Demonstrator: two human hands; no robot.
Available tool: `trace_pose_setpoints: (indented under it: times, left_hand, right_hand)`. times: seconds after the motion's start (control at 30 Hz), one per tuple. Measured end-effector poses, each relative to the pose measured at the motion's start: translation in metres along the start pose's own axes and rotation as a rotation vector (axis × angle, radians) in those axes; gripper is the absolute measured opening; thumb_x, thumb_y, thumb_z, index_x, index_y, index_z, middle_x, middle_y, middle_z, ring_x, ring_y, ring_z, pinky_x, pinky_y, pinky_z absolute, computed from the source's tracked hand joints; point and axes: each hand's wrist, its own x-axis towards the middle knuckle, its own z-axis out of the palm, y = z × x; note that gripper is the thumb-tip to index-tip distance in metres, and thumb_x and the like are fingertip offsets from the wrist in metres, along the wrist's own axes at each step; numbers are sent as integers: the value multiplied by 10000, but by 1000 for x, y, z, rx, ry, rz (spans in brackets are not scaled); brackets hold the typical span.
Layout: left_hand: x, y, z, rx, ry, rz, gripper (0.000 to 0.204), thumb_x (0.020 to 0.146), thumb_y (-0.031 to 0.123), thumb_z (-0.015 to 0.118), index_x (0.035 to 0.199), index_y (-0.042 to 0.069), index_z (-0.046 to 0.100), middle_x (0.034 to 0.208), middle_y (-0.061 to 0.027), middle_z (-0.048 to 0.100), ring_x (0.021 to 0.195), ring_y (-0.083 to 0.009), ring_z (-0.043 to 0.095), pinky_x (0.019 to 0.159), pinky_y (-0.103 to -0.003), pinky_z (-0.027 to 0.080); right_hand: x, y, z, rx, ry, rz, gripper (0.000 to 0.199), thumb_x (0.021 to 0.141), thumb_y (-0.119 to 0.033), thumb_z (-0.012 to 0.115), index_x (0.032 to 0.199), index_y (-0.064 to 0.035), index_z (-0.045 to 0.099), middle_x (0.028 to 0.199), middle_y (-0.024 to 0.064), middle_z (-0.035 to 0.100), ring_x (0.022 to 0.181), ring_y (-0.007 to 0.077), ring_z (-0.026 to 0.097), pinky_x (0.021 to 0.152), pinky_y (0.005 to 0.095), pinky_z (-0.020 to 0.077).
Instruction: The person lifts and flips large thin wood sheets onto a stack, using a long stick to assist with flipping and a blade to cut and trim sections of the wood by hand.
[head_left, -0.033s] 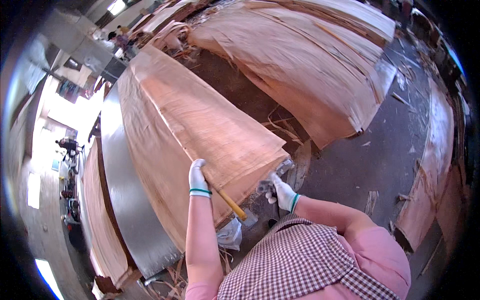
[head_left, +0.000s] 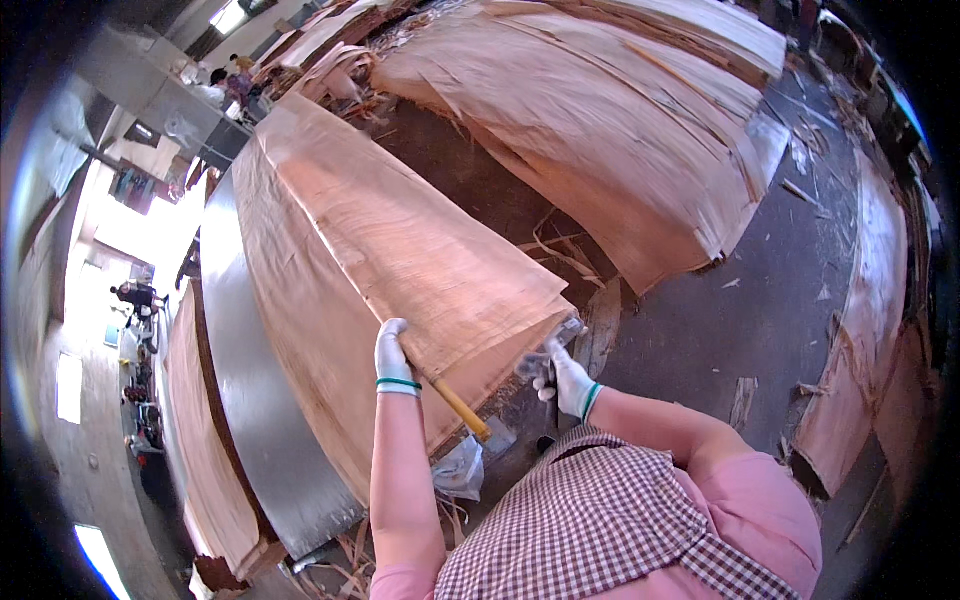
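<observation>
A tall stack of thin reddish veneer sheets (head_left: 400, 260) lies on a long grey metal table (head_left: 245, 400) in front of me. My left hand (head_left: 392, 358), in a white glove with a green cuff, rests at the stack's near edge, closed around a tool with a yellow wooden handle (head_left: 460, 407) that points back toward me; the tool's head is hidden. My right hand (head_left: 566, 381), gloved the same way, pinches the near right corner of the top veneer sheets (head_left: 556, 335).
A second wide veneer pile (head_left: 620, 130) lies beyond a dark aisle littered with strips. More veneer leans at the right (head_left: 880, 330) and lower left (head_left: 205, 450). A crumpled plastic bag (head_left: 460, 468) hangs below the table. People stand at the far left (head_left: 135, 295) and far back (head_left: 232, 82).
</observation>
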Motion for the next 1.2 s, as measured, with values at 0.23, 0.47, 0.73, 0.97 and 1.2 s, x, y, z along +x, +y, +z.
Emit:
trace_pose_setpoints:
  times: [0.23,0.47,0.73,0.97,1.2]
  left_hand:
    - [7,-4,-14,56,-6,221,184,853,212,604,972,73,594,901,-50,617,756,-164,615,671,-306,542]
    - [12,-16,-2,117,139,202,286,793,52,648,1050,-1,535,913,-86,625,785,-191,620,694,-326,535]
    - [13,-37,34,29,199,293,327,746,-11,631,1065,-21,560,941,-90,644,804,-171,621,721,-307,518]
    - [-10,-3,46,-21,178,335,314,739,6,644,1046,-12,578,873,-51,634,746,-135,604,673,-276,507]
    - [-44,76,-59,41,56,549,176,777,-4,628,952,18,629,825,-48,655,773,-124,614,708,-241,499]
  right_hand:
    - [52,-23,-9,450,-241,-15,418,909,-536,489,947,-120,507,690,57,554,500,150,482,367,237,303]
    - [63,-23,-4,301,-165,75,255,917,-438,529,838,-196,522,623,-12,515,475,112,481,392,233,330]
    - [63,-65,-1,231,-139,-61,186,923,-350,551,930,-165,539,736,-41,499,526,77,444,412,214,300]
    - [32,-96,29,86,-126,-438,190,895,-346,610,867,-171,544,633,-51,460,466,52,408,406,203,282]
    - [-68,-63,161,-312,-181,-887,184,928,-268,569,838,-116,519,607,-43,421,440,48,367,404,213,280]
